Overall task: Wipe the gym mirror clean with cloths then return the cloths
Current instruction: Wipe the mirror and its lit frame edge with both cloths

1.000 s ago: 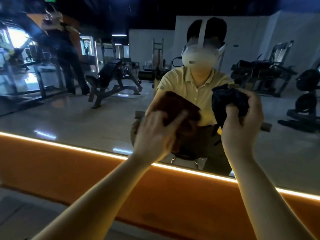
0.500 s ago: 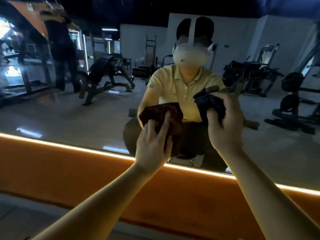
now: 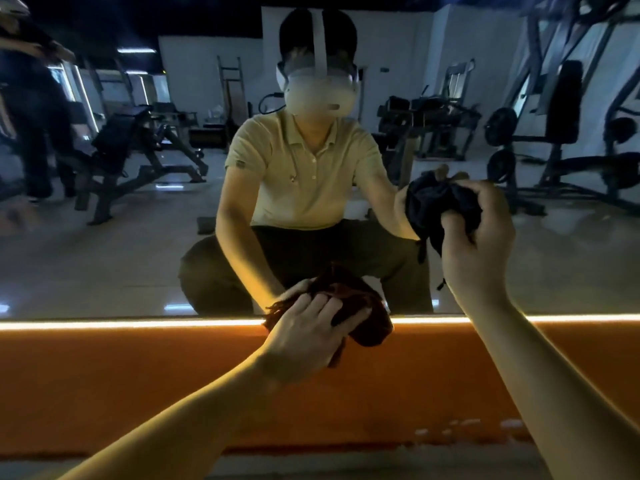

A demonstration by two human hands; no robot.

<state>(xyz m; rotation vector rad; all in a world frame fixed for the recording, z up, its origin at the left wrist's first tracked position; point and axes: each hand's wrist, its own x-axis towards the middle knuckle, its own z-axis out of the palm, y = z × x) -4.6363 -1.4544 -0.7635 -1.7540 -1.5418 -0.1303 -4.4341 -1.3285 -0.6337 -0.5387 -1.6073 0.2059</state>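
Observation:
The gym mirror fills the upper part of the view and reflects me crouching. My left hand presses a bunched dark red cloth against the mirror's bottom edge, its fingers curled over the fabric. My right hand grips a crumpled dark blue cloth against the glass, higher and to the right. Parts of both cloths are hidden under my fingers.
A glowing light strip runs along the mirror's bottom edge above an orange wall band. The floor lies below. Reflected gym benches, weight machines and a standing person appear in the glass.
My left hand slid the red cloth down the glass to the mirror's bottom edge. My right hand moved rightward with the blue cloth. The view shifted closer to the mirror.

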